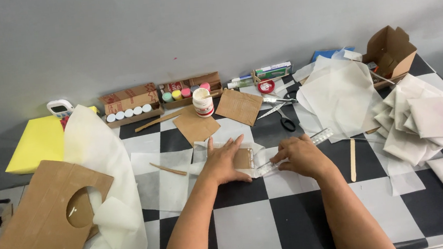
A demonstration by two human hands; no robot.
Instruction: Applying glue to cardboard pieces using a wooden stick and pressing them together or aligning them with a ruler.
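Left hand [223, 161] flat, fingers spread, pressing a small cardboard piece [243, 158] wrapped in thin white paper [203, 155] on the checkered bench [252, 228]. Right hand [302, 156] just right of the cardboard piece, fingers curled down onto a clear plastic ruler [323, 136]. Behind the cardboard piece: a white glue jar [203, 102], scissors [280, 111]. Right of it: a wooden stick [352, 159].

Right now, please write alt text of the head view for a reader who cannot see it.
Two bare hands press on a checkered table: the left hand flat on a small cardboard piece, the right hand on a clear ruler. Scissors and paint jars lie behind.
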